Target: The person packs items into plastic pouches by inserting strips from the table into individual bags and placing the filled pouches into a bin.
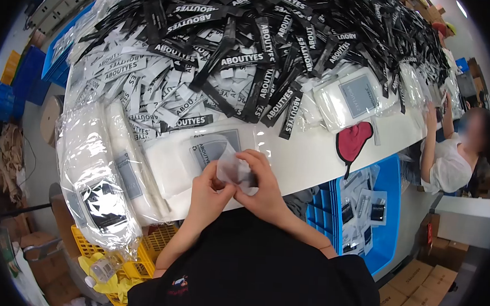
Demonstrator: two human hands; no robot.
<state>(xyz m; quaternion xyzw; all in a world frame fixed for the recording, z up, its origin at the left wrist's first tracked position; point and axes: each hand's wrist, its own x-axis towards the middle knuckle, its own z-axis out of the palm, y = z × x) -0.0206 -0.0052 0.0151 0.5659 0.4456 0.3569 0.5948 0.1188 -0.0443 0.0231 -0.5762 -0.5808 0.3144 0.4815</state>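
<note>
Close to the table's front edge, I hold a small translucent plastic bag (230,166) between my two hands. My left hand (210,187) pinches its lower left side, with the thumb near the right hand's fingers. The fingers of my right hand (261,183) curl around its right side. A dark patch shows through the bag; what it is I cannot make out. Just beyond my hands lies a stack of flat frosted bags (168,162) with a grey printed panel. Black and white printed sachets (242,60) are heaped behind it.
Plastic-wrapped bag packs (96,161) lie at left, another pack (352,95) at right near a red cloth mask (353,141). A blue bin (387,218) of filled bags stands below right, a yellow crate (149,245) below left. A co-worker (458,149) is at far right.
</note>
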